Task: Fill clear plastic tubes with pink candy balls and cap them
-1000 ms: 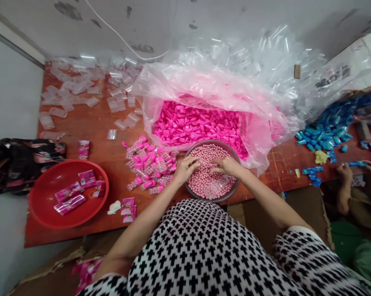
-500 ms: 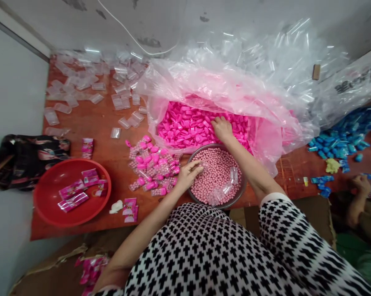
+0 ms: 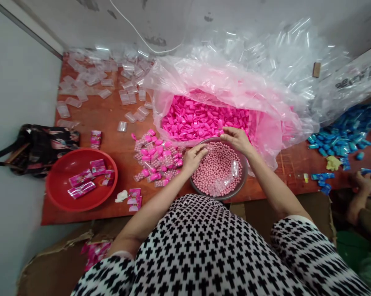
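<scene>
My left hand (image 3: pixel 194 159) is closed above the left rim of a dark bowl (image 3: pixel 193 190), its fingers pinching a small clear plastic container that they mostly hide. My right hand (image 3: pixel 237 139) hovers over the bowl's far rim, thumb and fingers closed on a pink cap (image 3: pixel 221 130). Pink round beads (image 3: pixel 212 168) fill the bowl, and several clear containers (image 3: pixel 235 168) lie on them. Just beyond, a clear bag (image 3: pixel 200 68) lies open with many loose pink caps (image 3: pixel 198 119) in it. Left of the bowl is a heap of bead-filled, pink-capped containers (image 3: pixel 156 158).
A red basin (image 3: pixel 57 193) holding pink packets (image 3: pixel 82 177) stands at the left, beside a dark handbag (image 3: pixel 34 150). Empty clear containers (image 3: pixel 86 78) lie scattered at the back left. Blue pieces (image 3: pixel 339 137) and another person's hands (image 3: pixel 362 185) are at the right.
My right hand has come out of the pink caps, back toward the bowl, with a cap in its fingers. My left hand has moved slightly up and closer to it. The view has shifted a little.
</scene>
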`<state>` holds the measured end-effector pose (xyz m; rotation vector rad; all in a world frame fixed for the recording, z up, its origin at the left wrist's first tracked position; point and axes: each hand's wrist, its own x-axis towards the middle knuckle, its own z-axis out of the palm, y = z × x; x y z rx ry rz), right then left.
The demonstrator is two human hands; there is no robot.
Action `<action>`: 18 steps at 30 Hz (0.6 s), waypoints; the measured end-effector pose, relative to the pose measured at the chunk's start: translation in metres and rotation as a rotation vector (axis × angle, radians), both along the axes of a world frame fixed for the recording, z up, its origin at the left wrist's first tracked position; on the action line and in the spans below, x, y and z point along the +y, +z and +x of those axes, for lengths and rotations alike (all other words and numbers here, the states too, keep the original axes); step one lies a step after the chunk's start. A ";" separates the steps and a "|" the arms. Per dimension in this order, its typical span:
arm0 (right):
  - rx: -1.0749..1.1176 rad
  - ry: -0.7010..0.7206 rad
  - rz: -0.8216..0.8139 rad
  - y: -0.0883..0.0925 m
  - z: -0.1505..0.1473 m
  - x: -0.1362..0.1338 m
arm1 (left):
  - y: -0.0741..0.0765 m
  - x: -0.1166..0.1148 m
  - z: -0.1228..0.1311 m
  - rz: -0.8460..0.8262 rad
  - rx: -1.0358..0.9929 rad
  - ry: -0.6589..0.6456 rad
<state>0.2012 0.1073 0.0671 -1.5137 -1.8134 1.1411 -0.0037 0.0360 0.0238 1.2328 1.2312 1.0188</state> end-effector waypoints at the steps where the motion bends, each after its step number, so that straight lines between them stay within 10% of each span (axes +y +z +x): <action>1: 0.047 0.038 0.021 0.006 -0.005 -0.012 | 0.003 -0.001 0.001 0.033 0.028 -0.007; 18: -0.314 0.291 0.455 0.042 -0.021 -0.097 | 0.036 -0.032 -0.007 0.526 0.280 -0.208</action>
